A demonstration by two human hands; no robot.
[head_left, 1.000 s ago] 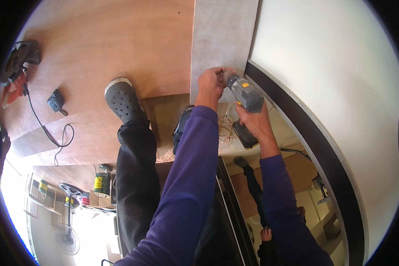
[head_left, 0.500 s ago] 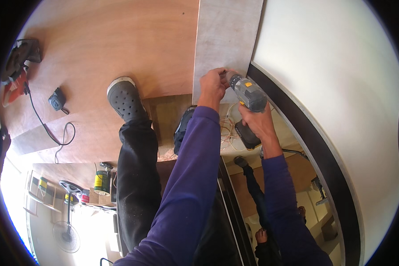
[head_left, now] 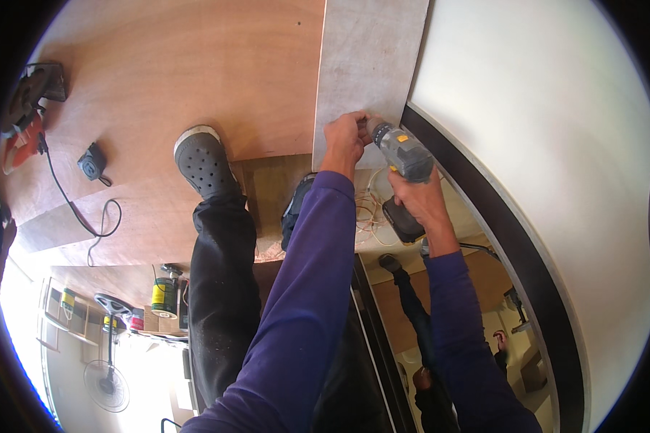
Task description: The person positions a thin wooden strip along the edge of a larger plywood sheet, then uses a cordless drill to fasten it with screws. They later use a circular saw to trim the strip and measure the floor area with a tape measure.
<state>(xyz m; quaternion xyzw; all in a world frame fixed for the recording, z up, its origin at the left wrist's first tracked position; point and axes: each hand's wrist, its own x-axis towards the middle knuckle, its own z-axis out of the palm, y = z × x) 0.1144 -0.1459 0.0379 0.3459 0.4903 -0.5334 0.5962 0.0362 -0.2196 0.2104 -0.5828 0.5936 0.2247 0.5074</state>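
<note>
Head view shows the cordless drill (head_left: 406,155) over the lower end of a long pale board (head_left: 368,65), just beside the dark curved strip (head_left: 498,191) along the white panel (head_left: 531,115). The right hand (head_left: 425,198) is wrapped around the drill's handle, above the battery base (head_left: 403,221); where its trigger finger sits is hidden. The left hand (head_left: 345,138) has its thumb and fingers bunched right at the drill's nose; whether they pinch a bit, a screw or the chuck itself is too small to tell. That closeness looks like the main hazard: if the trigger were pressed with the fingertips there, a spinning chuck could scrape or catch them. Should the tip be off line or the push uneven, it could skid across the board and mark it, or glance toward the strip. Loose thin wires (head_left: 369,216) lie near the battery base, and a low swing of the drill might snag them. The grey clog (head_left: 200,164) stands near the edge of the plywood sheet (head_left: 217,86), so a careless shift of weight could put the foot over the gap and jolt both hands.
</note>
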